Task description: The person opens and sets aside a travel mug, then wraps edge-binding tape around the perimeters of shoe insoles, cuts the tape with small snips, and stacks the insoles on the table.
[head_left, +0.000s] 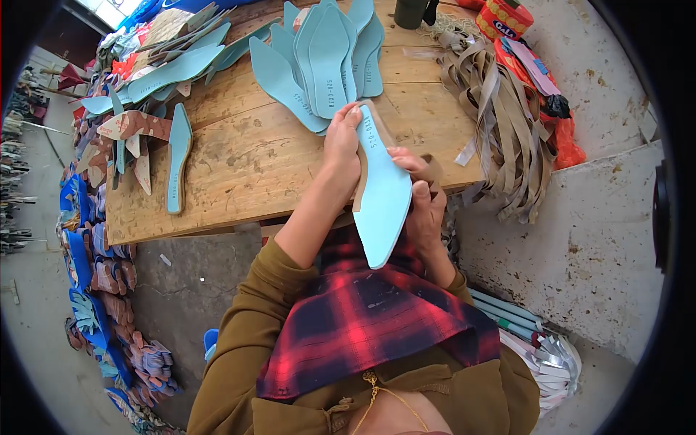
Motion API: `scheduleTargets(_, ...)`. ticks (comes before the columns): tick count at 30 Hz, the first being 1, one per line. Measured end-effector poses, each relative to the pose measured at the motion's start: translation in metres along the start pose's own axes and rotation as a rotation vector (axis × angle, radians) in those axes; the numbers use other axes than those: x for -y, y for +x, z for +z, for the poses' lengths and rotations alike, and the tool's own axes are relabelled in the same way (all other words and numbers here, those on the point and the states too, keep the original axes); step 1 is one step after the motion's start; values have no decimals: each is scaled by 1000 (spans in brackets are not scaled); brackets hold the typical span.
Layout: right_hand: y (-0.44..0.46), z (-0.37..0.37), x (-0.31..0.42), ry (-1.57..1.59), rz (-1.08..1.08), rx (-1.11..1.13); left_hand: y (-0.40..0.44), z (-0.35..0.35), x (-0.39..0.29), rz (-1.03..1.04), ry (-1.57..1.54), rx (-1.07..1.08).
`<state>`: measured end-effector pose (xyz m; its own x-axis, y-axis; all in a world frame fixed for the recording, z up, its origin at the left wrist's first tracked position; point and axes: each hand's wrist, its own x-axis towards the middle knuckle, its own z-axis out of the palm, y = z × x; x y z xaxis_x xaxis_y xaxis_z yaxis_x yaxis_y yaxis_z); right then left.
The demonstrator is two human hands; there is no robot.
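A light blue pointed shoe insole (382, 174) with printed letters is held in front of my body, its pointed end toward me. My left hand (342, 145) is closed on its narrow far end, thumb on top. At the right edge of the insole my right hand (426, 199) is closed, fingers bent around a brown strip (433, 170). Brown material also borders the insole's edges. Part of the right fingers' grip is hidden. Just beyond, a fanned pile of similar blue insoles (326, 65) lies on the wooden table (232, 159).
A single blue insole (178, 159) lies at the table's left, near patterned pieces (138, 127) and stacked insoles (181, 69). Brown strips (500, 116) hang over the right corner beside a red tin (502, 18). Blue bins (80, 261) line the floor at left; a wall (573, 239) stands right.
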<state>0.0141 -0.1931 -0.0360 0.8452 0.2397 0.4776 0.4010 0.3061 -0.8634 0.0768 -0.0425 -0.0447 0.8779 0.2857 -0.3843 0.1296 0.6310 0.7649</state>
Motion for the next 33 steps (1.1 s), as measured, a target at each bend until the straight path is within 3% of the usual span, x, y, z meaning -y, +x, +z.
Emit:
scheduleTargets(4,16,3,11,180,178,56,-9,4,-9,-55,-119,-132)
scheduleTargets(10,21,21,1,-579,-270,155,-1,-12,5,-288,-408,-12)
scheduleTargets(11,26,20,2,-599,-373,96,-5,-12,8,-206,-331,18)
scheduleTargets(13,37,9,11,-424,-286,30,-32,-1,-6,-39,-180,80)
scheduleTargets(14,42,2,17,-334,-244,-4,-54,1,-30,54,129,145)
scheduleTargets(16,48,-7,42,101,91,-58,-54,-28,-49,836,1096,248)
scheduleTargets(19,45,-20,47,461,264,48,-95,-12,-81,554,1235,502)
scheduleTargets(21,47,-24,49,667,387,41,-100,-11,-84,401,1122,539)
scheduleTargets(23,45,-29,37,601,382,-85,-105,-8,-85,127,896,681)
scheduleTargets(26,34,-43,19,343,510,-293,-102,-28,-65,7,833,819)
scheduleTargets(29,24,-53,22,331,640,-440,-106,-40,-60,-20,832,789)
scheduleTargets(31,23,-47,32,275,567,-490,-104,-43,-60,-107,829,783)
scheduleTargets(33,22,-39,47,213,500,-515,-104,-40,-54,-39,776,777)
